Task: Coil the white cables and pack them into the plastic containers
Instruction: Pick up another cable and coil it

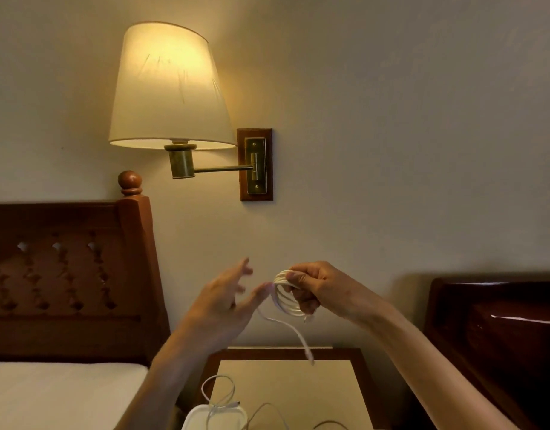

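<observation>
1. Nearest me, a plastic container (pixel 216 415) sits at the front edge of the bedside table (pixel 326 386), with a loose white cable (pixel 219 395) lying looped across it.
2. Above the table, my right hand (pixel 314 288) grips a coiled white cable (pixel 283 294), fingers curled round the loops; its free end (pixel 298 335) dangles down.
3. My left hand (pixel 227 301) hovers just beside the coil, fingers spread, holding nothing.
4. Beyond, the wooden headboard (pixel 65 268) and lit wall lamp (pixel 171 88).

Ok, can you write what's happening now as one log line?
right hand: holds white cable coil | left hand: open beside it | tail dangles | plastic container: on nightstand
</observation>
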The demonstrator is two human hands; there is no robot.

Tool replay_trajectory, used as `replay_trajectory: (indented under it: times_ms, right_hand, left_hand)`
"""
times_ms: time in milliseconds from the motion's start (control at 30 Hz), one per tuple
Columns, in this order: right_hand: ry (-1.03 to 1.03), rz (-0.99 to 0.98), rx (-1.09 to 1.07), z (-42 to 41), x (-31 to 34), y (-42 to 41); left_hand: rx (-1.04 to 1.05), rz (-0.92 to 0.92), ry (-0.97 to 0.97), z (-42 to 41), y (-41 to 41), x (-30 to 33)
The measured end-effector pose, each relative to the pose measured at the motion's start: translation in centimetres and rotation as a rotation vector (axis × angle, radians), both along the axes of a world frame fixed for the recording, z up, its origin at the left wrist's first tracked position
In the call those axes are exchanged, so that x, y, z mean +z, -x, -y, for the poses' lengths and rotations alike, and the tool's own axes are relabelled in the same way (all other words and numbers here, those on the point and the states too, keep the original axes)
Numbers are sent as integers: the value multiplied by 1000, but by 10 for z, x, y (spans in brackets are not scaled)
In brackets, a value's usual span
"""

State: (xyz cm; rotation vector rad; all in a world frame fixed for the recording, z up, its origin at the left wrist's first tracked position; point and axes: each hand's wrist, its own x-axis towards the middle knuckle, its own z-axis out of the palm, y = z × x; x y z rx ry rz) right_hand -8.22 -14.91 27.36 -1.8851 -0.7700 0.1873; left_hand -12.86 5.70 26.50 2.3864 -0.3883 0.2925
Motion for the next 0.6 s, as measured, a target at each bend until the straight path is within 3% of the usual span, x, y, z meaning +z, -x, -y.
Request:
replay_trajectory:
  times_ms: [67,200,333,400,600]
  right_hand:
    - [9,-17,49,-4,4,3]
    - [-30,-73,122,-4,8,3]
    - [-90,-179,139,-5,3,0]
    - [-73,-143,40,-8,-2,0]
    - [-80,177,-288,-15,-26,0]
  left_hand:
    - [-127,94,201,4,-15,-8]
    - [-274,141,376,13,-26,-24]
    - [-345,-11,592,22,-26,-28]
    - [-312,-63,666,28,-25,-30]
    - [-81,231,606,34,-31,-38]
